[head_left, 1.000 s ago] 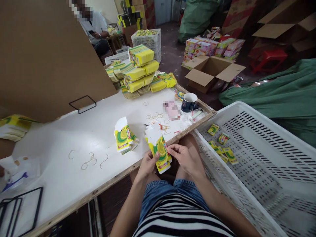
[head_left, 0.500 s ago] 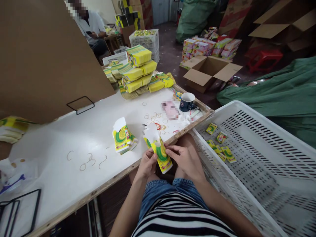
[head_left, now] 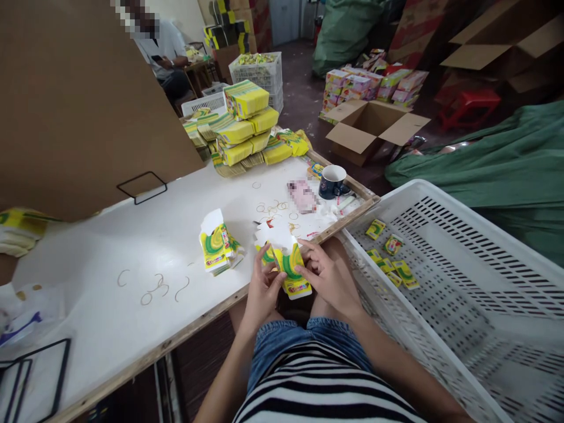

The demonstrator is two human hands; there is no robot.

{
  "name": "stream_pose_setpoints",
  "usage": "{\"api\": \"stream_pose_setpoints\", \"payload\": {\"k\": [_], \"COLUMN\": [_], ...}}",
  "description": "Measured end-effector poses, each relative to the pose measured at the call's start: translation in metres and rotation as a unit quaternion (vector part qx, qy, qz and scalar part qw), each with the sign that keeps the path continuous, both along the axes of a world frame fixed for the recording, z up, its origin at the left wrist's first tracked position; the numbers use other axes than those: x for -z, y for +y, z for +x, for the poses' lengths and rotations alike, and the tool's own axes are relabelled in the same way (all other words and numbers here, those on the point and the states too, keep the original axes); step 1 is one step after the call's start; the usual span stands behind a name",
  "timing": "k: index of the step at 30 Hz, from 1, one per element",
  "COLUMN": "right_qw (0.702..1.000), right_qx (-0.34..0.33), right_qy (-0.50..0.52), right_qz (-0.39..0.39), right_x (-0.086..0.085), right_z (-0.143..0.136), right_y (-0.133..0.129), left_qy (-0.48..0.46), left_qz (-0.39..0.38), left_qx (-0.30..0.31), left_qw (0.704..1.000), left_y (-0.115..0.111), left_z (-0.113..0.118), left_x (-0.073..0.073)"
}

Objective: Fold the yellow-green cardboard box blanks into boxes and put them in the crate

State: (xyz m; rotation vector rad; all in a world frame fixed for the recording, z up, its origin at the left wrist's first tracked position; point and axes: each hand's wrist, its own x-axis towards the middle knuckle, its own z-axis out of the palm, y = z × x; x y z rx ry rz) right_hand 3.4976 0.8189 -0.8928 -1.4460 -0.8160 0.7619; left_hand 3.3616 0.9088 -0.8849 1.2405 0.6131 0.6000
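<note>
A yellow and green printed carton with white flaps is between my hands, above my lap at the table's front edge. My left hand pinches its left side, thumb on the front. On its right side, my right hand grips the carton with thumb and fingers. Another white-flapped piece shows behind it on the left. To the left, a small stack of flat cartons lies on the white table.
Rubber bands, a mug and a pink item lie on the table. Piled carton bundles stand at the back. At right, a white crate holds several small boxes. A person sits far left.
The carton between my hands has opened out wider and sits more upright. My right hand's fingers have moved up behind its right side, and my left fingers have spread along the left.
</note>
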Motion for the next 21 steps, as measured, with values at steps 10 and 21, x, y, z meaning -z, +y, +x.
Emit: {"api": "stream_pose_setpoints", "payload": {"k": [10,21], "right_qw": [0.986,0.993], "right_qx": [-0.163,-0.097], "right_qy": [0.009,-0.039], "right_qz": [0.018,0.047], "right_x": [-0.022,-0.008], "right_z": [0.027,0.029], "right_y": [-0.006,-0.003], "left_qy": [-0.038,-0.018], "left_qz": [-0.070,-0.079], "left_qx": [0.174,0.156], "left_qw": [0.982,0.984], "left_y": [0.010,0.009], "left_z": [-0.012,-0.008], "left_x": [-0.016,-0.005]}}
